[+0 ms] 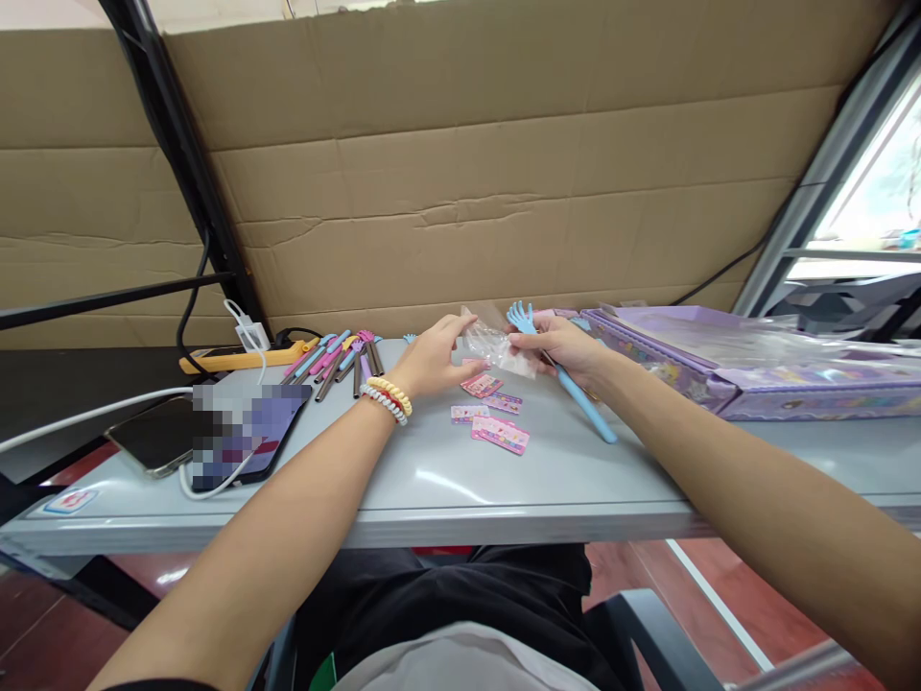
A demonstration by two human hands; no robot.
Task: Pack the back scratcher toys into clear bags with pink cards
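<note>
A clear plastic bag (498,347) is stretched between my two hands above the grey table (432,480). My left hand (433,360) pinches the bag's left side, thumb and fingers closed on it. In my right hand (565,347) is a light blue stick (586,405) with a small hand-shaped end pointing up and away; the same fingers touch the bag's right side. Several small pink and purple printed cards (502,434) lie on the table below the bag. A pile of colourful hand-ended sticks (335,363) with metal rods lies left of my left hand.
Two phones, one dark (154,437) and one with a lit screen (277,432), lie at the left with white cables. Behind them is a yellow power strip (237,360). A purple box (813,398) with clear plastic stands at the right. Cardboard (460,221) walls the back.
</note>
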